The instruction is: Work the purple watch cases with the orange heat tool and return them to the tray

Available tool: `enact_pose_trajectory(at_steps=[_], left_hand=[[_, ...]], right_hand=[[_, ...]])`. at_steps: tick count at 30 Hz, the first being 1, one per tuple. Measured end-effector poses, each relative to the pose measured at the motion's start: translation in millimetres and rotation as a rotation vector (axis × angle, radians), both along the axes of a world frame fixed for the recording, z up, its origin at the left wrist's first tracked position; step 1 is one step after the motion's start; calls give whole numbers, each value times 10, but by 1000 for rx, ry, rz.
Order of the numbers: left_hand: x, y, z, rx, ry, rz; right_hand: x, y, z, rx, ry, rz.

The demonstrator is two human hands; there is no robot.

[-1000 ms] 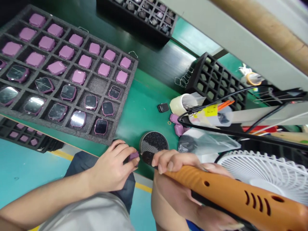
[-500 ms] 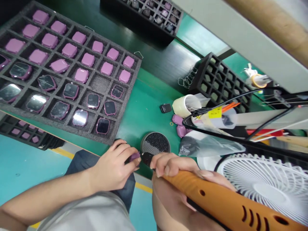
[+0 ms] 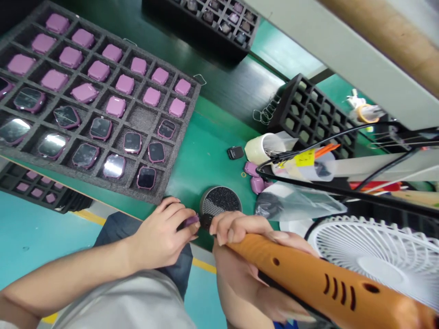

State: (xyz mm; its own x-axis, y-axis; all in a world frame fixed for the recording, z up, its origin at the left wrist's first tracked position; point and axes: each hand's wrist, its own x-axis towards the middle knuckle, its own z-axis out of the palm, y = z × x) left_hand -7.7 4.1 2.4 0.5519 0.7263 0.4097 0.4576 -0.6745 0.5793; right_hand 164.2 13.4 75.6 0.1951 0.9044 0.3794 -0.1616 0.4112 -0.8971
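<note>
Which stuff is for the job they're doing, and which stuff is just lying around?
Seems part of the job:
orange tool in the right hand
purple piece in the left hand
round dish, probably
watch tray, probably

Probably just there:
white fan
cream cup
plastic bag
black watch

light grey top (image 3: pixel 126 301), dark trousers (image 3: pixel 116 235), bare forearms (image 3: pixel 85 276)

Workshop, green workbench (image 3: pixel 206 132), gridded foam tray (image 3: pixel 141 118) of watches (image 3: pixel 146 177), orange power tool (image 3: pixel 298 278)
</note>
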Motion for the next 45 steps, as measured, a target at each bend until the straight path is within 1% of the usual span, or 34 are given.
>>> enact_pose_trajectory(at_steps=[2,5,8,12,15,17,20,22,25,29,36,40,43,45], left_hand=[[-15,-1,1,-11,34,-18],[-57,7,14,-37,83,-84],[-91,22,29,-46,80,-129],[-83,23,39,-14,37,-47],[-54,13,47,-31,35,-3],[-37,10,47,-48,55,0],[-19,10,25,-29,78,5],[-13,9,3,-9,75,14],[-10,5,-20,0,60,15],[-9,4,-13,3,49,24],[-2,14,-1,8,36,26],[-22,1,-39,1,29,-9],[-50,-7,-63,1,14,-60],[-64,-6,-65,2,9,-74]], right_hand=[[44,5,-4,14,30,-31],[159,16,-13,11,51,-90],[245,50,-56,56,77,-111],[253,78,-113,23,79,-140],[238,62,-111,10,65,-141],[238,51,-101,3,60,-134],[250,46,-99,5,65,-128],[260,40,-106,20,63,-121],[272,12,-117,4,55,-115],[268,-20,-121,-12,50,-126],[238,53,-151,23,62,-126],[249,28,-96,10,42,-128],[228,-52,21,-20,13,-153],[187,-105,100,-43,9,-200]])
